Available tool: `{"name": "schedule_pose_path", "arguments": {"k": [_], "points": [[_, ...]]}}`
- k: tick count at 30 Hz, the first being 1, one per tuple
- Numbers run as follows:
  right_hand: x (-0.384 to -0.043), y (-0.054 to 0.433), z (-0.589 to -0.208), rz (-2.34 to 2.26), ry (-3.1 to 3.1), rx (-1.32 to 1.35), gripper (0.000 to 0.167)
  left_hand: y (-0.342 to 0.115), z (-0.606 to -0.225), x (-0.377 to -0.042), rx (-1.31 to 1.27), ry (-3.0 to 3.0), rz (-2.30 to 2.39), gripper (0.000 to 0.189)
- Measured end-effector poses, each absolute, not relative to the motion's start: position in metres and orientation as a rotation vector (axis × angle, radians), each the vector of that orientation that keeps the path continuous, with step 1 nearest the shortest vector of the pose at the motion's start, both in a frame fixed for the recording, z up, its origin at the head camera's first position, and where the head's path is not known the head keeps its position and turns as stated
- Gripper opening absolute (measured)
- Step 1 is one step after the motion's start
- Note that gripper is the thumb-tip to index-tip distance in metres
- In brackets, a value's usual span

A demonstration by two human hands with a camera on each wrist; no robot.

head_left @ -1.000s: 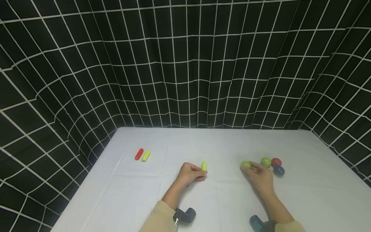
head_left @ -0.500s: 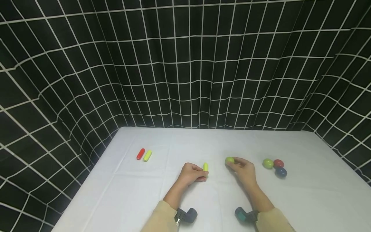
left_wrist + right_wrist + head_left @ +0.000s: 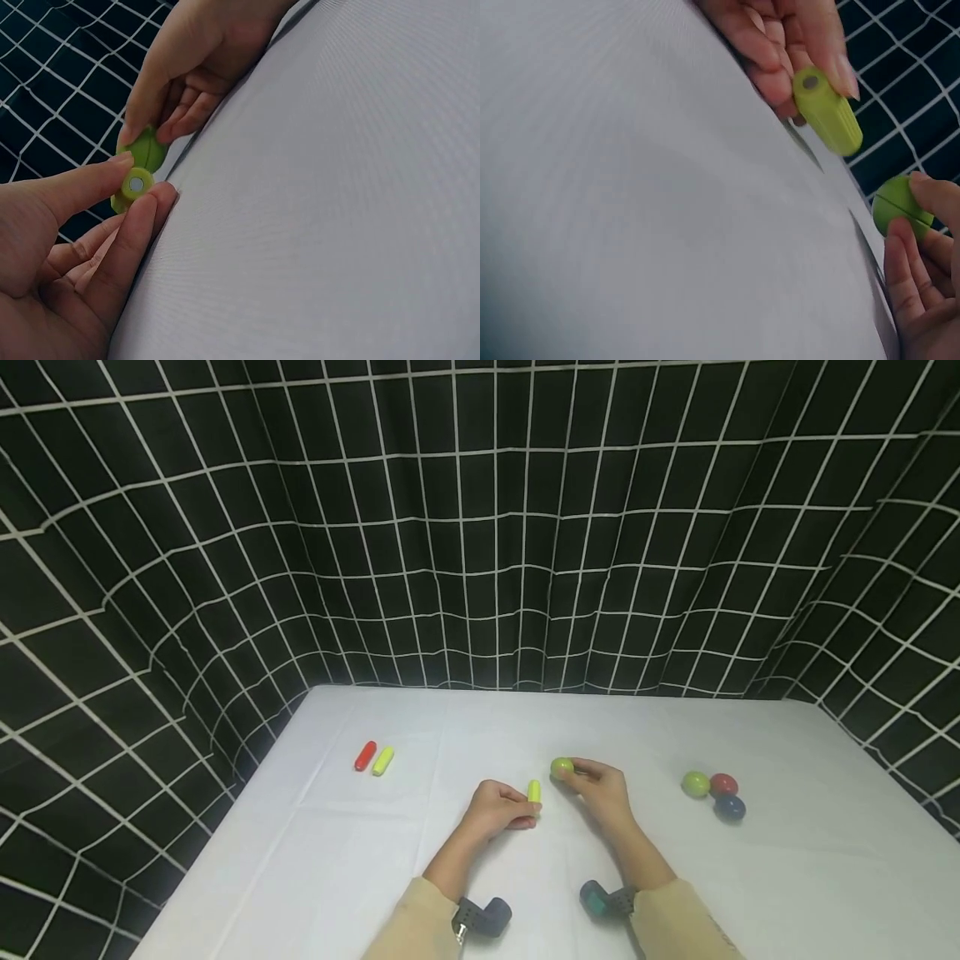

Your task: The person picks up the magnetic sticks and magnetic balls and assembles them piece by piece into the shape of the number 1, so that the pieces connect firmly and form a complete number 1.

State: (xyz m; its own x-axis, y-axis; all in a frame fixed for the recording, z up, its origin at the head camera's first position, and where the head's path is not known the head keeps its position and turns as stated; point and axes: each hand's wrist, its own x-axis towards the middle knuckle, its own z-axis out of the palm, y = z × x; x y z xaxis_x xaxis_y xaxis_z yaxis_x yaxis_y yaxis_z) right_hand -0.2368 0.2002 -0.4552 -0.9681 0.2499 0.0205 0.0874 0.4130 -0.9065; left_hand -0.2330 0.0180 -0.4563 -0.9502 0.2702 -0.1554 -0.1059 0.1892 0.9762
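Observation:
In the head view my left hand [image 3: 491, 807] pinches a short yellow-green rod [image 3: 534, 790] between thumb and fingers, low over the white table. The left wrist view shows a round grey metal disc set in the end of this rod [image 3: 135, 184]. To its right, my right hand [image 3: 600, 787] pinches a green ball [image 3: 562, 767] by thumb and fingertips. A dark seam line crosses that ball [image 3: 901, 204] in the right wrist view. A small gap separates rod and ball in the head view, while they overlap in the left wrist view.
A red rod [image 3: 365, 756] and another yellow-green rod [image 3: 383, 761] lie side by side at the left. Grouped at the right are a green ball [image 3: 695, 784], a red ball [image 3: 723, 784] and a blue ball [image 3: 730, 807]. A black curtain with white grid lines [image 3: 480, 543] hangs behind the table.
My right hand has carried the green ball leftward, away from the other balls and close to the rod. The left hand stays nearly where it was, still holding the rod.

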Motion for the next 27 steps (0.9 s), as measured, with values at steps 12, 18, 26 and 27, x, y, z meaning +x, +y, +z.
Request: {"name": "schedule_pose_path", "arguments": {"k": [12, 18, 26, 27], "points": [[-0.245, 0.183, -0.455, 1.638, -2.524, -0.215, 0.047, 0.019, -0.457, -0.232, 0.136, 2.171, 1.816, 0.022], [-0.246, 0.181, -0.453, 1.604, -2.554, -0.206, 0.047, 0.019, -0.455, -0.232, 0.134, 2.166, 1.824, 0.019], [-0.247, 0.179, -0.454, 1.574, -2.593, -0.184, 0.046, 0.018, -0.454, -0.232, 0.154, 2.149, 1.842, 0.019], [-0.247, 0.179, -0.454, 1.574, -2.596, -0.178, 0.046, 0.018, -0.454, -0.232, 0.157, 2.148, 1.845, 0.019]]}}
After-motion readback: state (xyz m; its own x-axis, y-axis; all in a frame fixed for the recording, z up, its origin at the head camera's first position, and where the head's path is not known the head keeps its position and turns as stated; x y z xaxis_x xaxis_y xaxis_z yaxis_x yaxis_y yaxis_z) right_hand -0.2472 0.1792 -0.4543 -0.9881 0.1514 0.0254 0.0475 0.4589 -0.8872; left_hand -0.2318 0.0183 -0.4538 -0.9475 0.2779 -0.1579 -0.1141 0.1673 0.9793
